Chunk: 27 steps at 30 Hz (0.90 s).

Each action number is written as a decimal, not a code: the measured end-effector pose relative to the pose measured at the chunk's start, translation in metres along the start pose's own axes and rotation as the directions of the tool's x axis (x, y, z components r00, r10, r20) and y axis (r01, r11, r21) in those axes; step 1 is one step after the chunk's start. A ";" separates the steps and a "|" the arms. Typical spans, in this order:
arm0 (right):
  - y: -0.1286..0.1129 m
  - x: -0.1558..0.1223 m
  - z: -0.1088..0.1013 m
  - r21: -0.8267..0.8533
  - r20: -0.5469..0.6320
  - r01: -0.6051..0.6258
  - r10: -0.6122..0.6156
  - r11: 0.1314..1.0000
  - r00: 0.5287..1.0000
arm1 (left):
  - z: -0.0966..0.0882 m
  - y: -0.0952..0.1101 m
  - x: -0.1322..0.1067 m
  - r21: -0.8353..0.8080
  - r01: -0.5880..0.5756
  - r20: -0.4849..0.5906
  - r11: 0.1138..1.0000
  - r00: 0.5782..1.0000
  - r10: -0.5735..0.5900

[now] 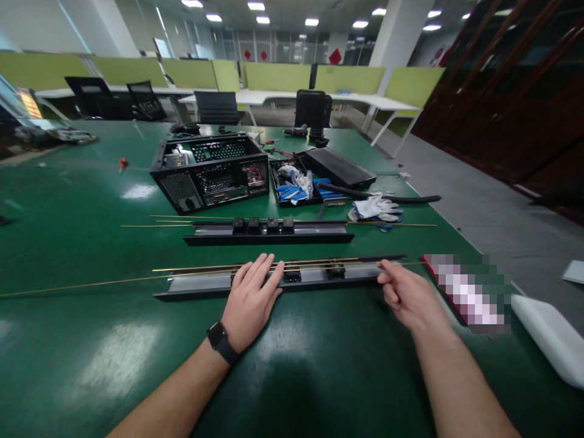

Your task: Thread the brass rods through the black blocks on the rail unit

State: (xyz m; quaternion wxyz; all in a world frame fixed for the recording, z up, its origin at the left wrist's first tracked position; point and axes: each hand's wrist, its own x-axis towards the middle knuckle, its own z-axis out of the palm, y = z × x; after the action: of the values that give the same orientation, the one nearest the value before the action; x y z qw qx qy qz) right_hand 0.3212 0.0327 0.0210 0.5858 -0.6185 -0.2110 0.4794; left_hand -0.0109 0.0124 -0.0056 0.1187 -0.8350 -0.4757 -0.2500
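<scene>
My left hand [255, 292] lies with fingers stretched out over a dark-edged metal channel [196, 284], touching the thin brass rods [182, 268] that run along it. At the channel's right end, my right hand [406, 292] is closed in a pinch on one thin brass rod, which sticks out past it to the right. Between the hands, a small black block [336, 268] sits in the channel. Another black block [292, 274] is just right of my left fingers; what lies under the palm is hidden.
Behind is a second channel [314, 235] with several black blocks and brass rods. Farther back stand an opened computer case [210, 176] and a black tray [275, 188] with gloves. White gloves [375, 208], a blurred-out red-edged object [465, 295] and a white object [550, 337] are at right.
</scene>
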 end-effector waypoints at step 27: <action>-0.010 0.028 -0.028 0.057 -0.273 0.074 -0.056 0.996 0.960 | -0.006 0.003 -0.002 -0.006 -0.013 0.030 1.000 0.999 0.013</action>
State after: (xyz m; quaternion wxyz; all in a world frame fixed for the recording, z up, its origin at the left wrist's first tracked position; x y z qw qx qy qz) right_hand 0.3604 0.0427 0.0164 0.6449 -0.6511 -0.1328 0.3775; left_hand -0.0108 0.0071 -0.0012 0.1110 -0.8421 -0.4711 -0.2380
